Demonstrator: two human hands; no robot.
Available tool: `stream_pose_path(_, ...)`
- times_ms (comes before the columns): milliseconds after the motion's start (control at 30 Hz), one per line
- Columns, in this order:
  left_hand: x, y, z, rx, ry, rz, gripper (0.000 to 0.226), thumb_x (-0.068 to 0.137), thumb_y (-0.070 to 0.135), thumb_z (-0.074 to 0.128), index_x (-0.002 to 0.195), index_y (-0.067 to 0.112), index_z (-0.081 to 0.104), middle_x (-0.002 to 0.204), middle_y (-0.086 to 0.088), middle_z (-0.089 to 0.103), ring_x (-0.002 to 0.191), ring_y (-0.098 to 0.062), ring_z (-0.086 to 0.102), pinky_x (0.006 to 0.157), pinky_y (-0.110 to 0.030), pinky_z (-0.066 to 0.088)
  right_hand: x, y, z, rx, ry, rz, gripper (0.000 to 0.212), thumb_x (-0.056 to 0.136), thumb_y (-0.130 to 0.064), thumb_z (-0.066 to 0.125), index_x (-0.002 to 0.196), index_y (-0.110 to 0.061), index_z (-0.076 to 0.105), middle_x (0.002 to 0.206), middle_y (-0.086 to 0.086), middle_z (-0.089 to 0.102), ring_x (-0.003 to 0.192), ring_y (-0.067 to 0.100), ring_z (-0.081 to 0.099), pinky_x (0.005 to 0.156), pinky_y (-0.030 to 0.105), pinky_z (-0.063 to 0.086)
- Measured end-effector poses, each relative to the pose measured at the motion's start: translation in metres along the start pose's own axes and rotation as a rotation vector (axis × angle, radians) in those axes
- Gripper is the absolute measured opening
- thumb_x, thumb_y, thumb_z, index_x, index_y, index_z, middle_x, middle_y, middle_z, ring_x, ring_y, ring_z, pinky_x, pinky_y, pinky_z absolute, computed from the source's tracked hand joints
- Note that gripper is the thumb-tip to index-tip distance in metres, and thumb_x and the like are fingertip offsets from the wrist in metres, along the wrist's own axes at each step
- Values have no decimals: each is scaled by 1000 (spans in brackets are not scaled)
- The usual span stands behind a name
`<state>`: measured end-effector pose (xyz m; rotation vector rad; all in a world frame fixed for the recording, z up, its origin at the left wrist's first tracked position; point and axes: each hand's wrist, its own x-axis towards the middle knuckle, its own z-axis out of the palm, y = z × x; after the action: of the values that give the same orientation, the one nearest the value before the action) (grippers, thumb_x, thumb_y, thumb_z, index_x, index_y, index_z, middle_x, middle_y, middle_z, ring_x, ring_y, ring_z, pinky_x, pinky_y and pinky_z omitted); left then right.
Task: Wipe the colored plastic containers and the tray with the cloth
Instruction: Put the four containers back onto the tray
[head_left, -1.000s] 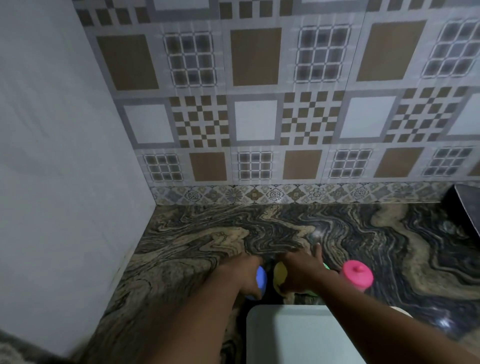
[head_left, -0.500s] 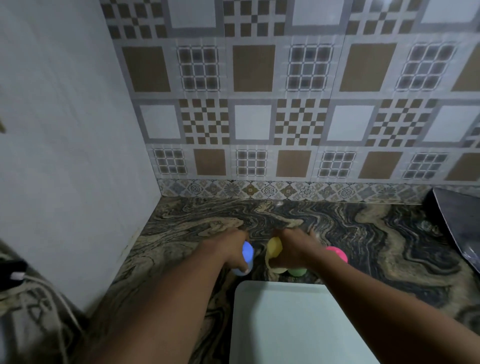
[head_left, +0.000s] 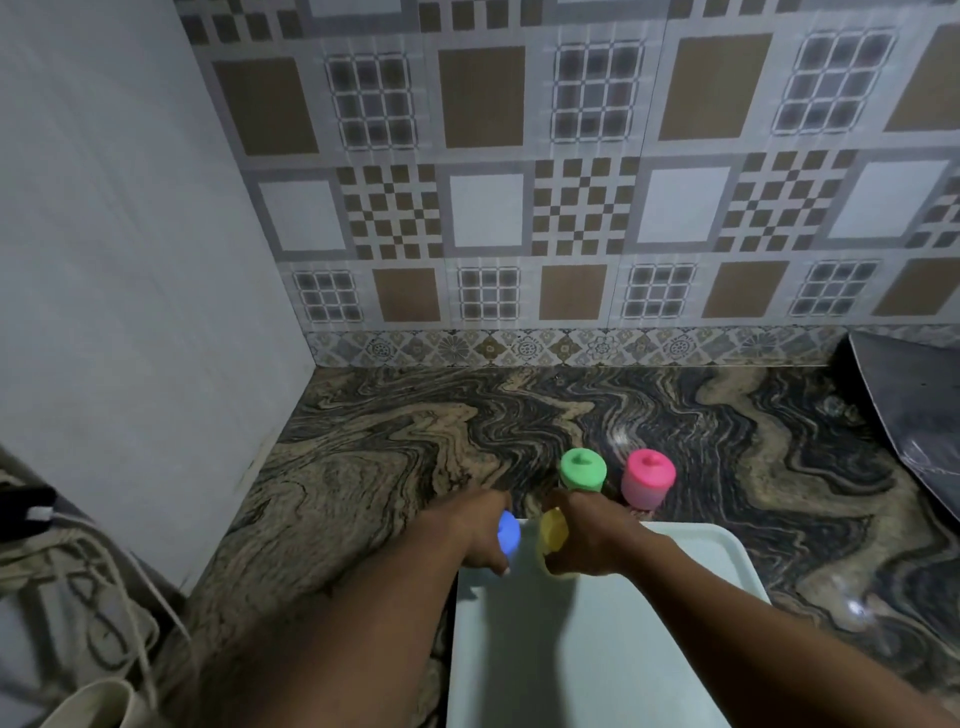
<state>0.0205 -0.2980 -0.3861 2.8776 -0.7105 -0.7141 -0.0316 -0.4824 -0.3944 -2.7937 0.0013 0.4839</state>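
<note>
The left hand (head_left: 480, 535) grips the blue container (head_left: 509, 538), the right hand (head_left: 592, 540) the yellow container (head_left: 552, 530), over the far edge of the tray (head_left: 597, 649); both are best lowered upright, apart.

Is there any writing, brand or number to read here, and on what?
None can be read. The blue pot, yellow pot, green pot, pink pot and tray are plain; the tiles bear only patterns. A white patch on the black thing at the left edge is too blurred to tell.

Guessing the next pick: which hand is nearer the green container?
Right. The right hand, holding the yellow container, is in front of the green container; the left hand, holding the blue container, farther left.
</note>
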Motion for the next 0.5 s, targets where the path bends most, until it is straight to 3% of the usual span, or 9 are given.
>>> stream_pose_path(100,3,1,8,34,6,15,76,70,45,86,134,23,51,135,-8,55,118,-33,57,94,-43,52,2,3,10,-31,-4,31,79,67,-43,76,137,-27,45,125,8,62,113,33,61,85,36,51)
stream_pose_path(333,11,0,8,39,13,61,72,71,44,85,131,22,52,133,-7,57,117,-31,58,91,-42,52,6,6,15,-18,7,52,83,66,-43,77,140,-28,42,131,8,57,116,34,57,88,37,51)
stream_pose_path(500,18,-5,-13,-19,-67,87,98,61,58,87,143,24,44,144,-4,53,126,-27,55,102,-42,49,6,18,-10,-9,-110,57,96,59,-54,83,143,-32,41,138,5,57,121,32,56,99,40,48)
